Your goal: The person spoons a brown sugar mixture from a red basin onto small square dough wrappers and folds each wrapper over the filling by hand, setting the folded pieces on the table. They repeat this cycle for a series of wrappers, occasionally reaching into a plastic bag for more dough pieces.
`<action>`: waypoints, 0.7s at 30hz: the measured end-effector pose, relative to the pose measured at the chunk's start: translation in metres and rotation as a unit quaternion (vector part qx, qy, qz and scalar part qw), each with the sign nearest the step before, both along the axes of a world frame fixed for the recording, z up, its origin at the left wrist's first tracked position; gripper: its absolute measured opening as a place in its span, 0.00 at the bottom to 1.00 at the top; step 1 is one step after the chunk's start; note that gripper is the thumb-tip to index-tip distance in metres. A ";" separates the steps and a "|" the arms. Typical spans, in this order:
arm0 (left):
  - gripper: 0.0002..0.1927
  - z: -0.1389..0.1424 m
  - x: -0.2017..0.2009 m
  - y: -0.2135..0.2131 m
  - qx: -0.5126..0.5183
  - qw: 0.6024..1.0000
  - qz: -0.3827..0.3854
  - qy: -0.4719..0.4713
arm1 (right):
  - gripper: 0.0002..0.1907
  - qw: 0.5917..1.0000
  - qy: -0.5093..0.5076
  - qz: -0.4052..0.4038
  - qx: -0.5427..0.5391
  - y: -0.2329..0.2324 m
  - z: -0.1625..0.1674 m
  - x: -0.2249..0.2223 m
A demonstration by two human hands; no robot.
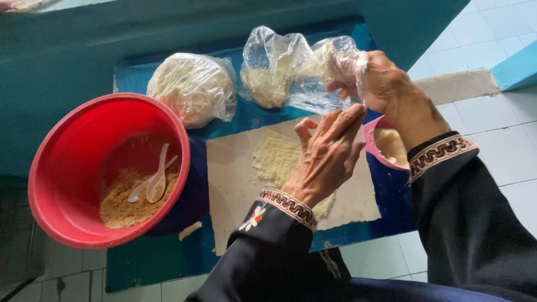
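The right hand [386, 81] is pinching the loose mouth of a clear bag [291, 70], fingers closed on the thin film. The left hand [327, 154] is hovering just below it with thumb and forefinger curled together and the other fingers spread; whether it is nipping anything is too hard to tell.

Taking the cream sheet [235, 179] as the landmark: the bag is lying just beyond its far edge, partly lifted by the right hand, with a pale doughy lump inside. The film is looking light, limp and slippery, likely to tear if tugged hard; the gathered neck appears the safest place to grip, not the stretched belly. On the sheet itself, under the left hand, a fanned stack of wrappers [277, 159] is resting; these seem thin, soft and easily torn, best lifted by a corner.

Beyond the sheet's far left corner a second bag [193, 86] is sitting, round, closed and full of pale strands. Left of the sheet a red bowl [67, 168] is holding brown crumbs and two white spoons [154, 182]. At the sheet's right edge a small pink bowl [372, 142] is peeking out beneath the right wrist. No labels are showing on either bag.
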State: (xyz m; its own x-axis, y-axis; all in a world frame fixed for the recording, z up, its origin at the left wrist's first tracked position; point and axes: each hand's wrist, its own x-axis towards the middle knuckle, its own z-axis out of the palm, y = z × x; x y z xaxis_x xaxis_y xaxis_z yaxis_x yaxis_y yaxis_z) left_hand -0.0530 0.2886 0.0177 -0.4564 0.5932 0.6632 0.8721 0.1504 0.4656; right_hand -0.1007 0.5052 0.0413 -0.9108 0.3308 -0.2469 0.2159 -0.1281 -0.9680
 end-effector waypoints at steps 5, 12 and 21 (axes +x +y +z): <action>0.25 -0.004 0.013 0.002 0.014 1.000 -0.015 0.009 | 0.11 0.995 0.095 -0.004 0.027 -0.013 -0.015 -0.011; 0.30 -0.011 0.017 0.002 -0.031 0.999 -0.007 -0.005 | 0.11 0.721 0.101 -0.012 0.685 0.014 -0.032 -0.020; 0.29 -0.004 0.003 -0.043 -0.062 0.998 0.023 -0.005 | 0.15 0.664 0.089 0.111 0.734 0.047 -0.025 0.025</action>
State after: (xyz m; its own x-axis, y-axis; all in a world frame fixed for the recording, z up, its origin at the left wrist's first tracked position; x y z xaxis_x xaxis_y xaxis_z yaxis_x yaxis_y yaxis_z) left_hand -0.0499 0.2454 0.0133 -0.4914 0.6486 0.5812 0.8584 0.2480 0.4490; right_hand -0.0757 0.5522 0.0159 -0.9487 -0.0516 0.3118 -0.0635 0.9976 -0.0280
